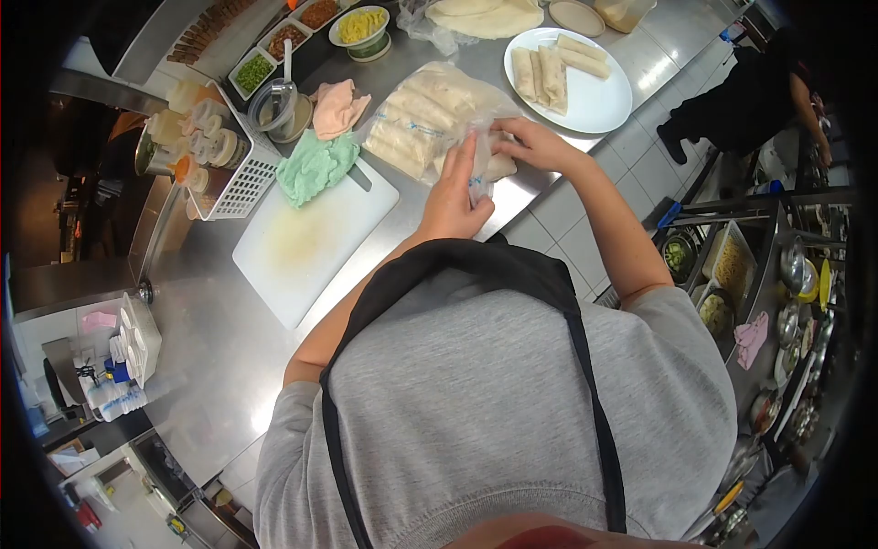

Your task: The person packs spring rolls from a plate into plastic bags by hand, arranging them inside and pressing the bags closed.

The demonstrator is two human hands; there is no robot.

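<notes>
Left hand (453, 203): fingers straight, against the bag of rolls (425, 110) on the counter (206, 343). Right hand (541, 148): fingers bent at its edge. Whether either grips cannot be told. Blue print (420, 128) illegible.

I'm looking at a pro kitchen, restaurant-type afaict: s/steel counter (215, 371) w/ a white cutting board (297, 240), a basket (241, 183) of bottles, tubs of chopped greens (252, 72) etc., plus a clear bag of food rolls (410, 119). On R of my view, metal pans (793, 265) on racking, approx. a whole row; white floor tiles (583, 249); & a 2nd person (736, 117) in dk clothes.
</notes>
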